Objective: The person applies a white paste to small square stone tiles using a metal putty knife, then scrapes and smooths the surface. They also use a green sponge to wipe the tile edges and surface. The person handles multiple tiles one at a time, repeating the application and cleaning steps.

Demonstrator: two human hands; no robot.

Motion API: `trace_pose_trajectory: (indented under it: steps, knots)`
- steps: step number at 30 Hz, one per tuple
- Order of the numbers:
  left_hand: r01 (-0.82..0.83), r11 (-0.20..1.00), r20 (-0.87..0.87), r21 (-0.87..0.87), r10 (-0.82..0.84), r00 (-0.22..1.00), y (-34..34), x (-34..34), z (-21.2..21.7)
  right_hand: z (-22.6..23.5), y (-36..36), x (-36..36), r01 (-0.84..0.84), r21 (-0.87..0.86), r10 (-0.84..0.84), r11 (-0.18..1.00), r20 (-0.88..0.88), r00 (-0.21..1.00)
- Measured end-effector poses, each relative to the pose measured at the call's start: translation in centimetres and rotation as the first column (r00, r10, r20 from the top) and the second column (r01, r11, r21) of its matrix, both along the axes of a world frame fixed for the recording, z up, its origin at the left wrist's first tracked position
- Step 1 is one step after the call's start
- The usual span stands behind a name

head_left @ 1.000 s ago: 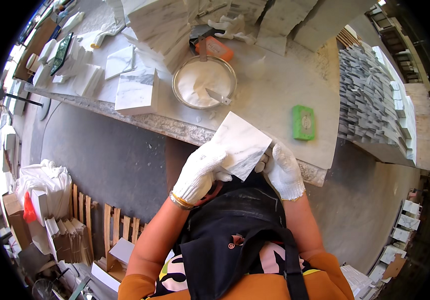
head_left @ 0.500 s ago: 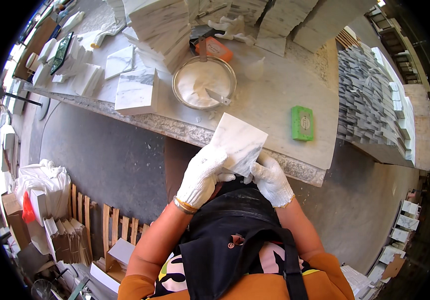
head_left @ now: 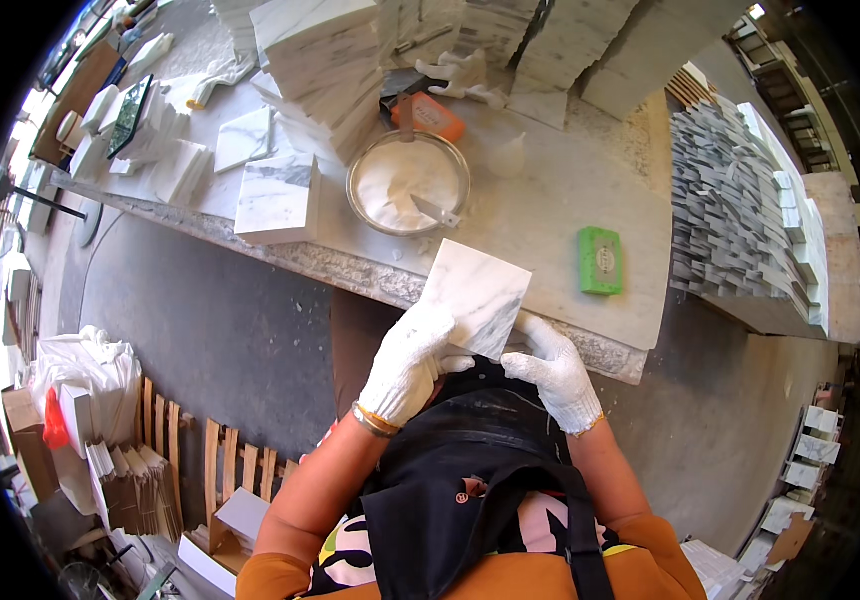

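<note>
A square white marble tile [head_left: 478,298] with grey veins is tilted up in front of me, by the table's front edge. My left hand [head_left: 408,362], in a white knitted glove, is closed on its lower left side. At the lower right corner is my right hand [head_left: 554,372], gloved alike, with its thumb by the corner and its fingertips partly hidden behind the tile's edge. Beyond the tile stands a round metal bowl [head_left: 352,190] of white powder, with a metal scraper [head_left: 434,210] resting in it. A green rectangular block [head_left: 601,260] lies to the right.
Stacked marble tiles [head_left: 277,198] stand left of the bowl, with taller stacks [head_left: 315,60] behind. An orange block [head_left: 437,118] lies beyond the bowl. The stone table [head_left: 550,230] has a rough front edge. Many grey stone strips [head_left: 735,205] are piled at the right.
The tile has shifted slightly down and turned a little in my hands. My right hand has slid down and outward along its edge, its thumb now lower by the corner.
</note>
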State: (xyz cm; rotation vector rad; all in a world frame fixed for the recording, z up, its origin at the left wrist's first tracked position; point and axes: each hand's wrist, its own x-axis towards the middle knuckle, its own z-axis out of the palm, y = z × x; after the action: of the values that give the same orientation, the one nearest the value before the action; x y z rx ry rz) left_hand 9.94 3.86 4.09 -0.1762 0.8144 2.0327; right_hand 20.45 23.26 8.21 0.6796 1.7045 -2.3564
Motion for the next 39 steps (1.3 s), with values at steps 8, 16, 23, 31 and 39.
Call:
trace_pose_trajectory:
  steps: [8, 16, 23, 31, 39]
  knots:
    - [0.014, 0.999, -0.051, -0.032, -0.016, 0.999, -0.9, -0.1, 0.1, 0.6, -1.1, -1.1, 0.013, 0.280, 0.001, 0.960, -0.051, 0.999]
    - [-0.001, 0.996, -0.064, 0.090, 0.007, 0.998, -2.9, -2.2, -0.3, 4.2, -1.6, -3.3, -0.045, 0.676, 0.212, 0.736, -0.167, 0.963]
    - [-0.084, 0.964, 0.069, 0.251, 0.069, 0.995, -2.3, -1.1, -0.1, 4.7, -2.9, -3.7, 0.035, 0.756, 0.282, 0.654, -0.286, 0.916]
    - [-0.164, 0.954, 0.107, 0.250, 0.141, 0.984, -2.8, -1.0, -2.2, 4.0, -3.1, -4.5, 0.046, 0.781, 0.298, 0.623, -0.290, 0.910]
    - [-0.263, 0.940, 0.053, 0.216, 0.258, 0.965, -3.1, -3.0, -1.9, 4.9, -1.6, -7.8, -0.023, 0.690, 0.156, 0.723, -0.131, 0.979]
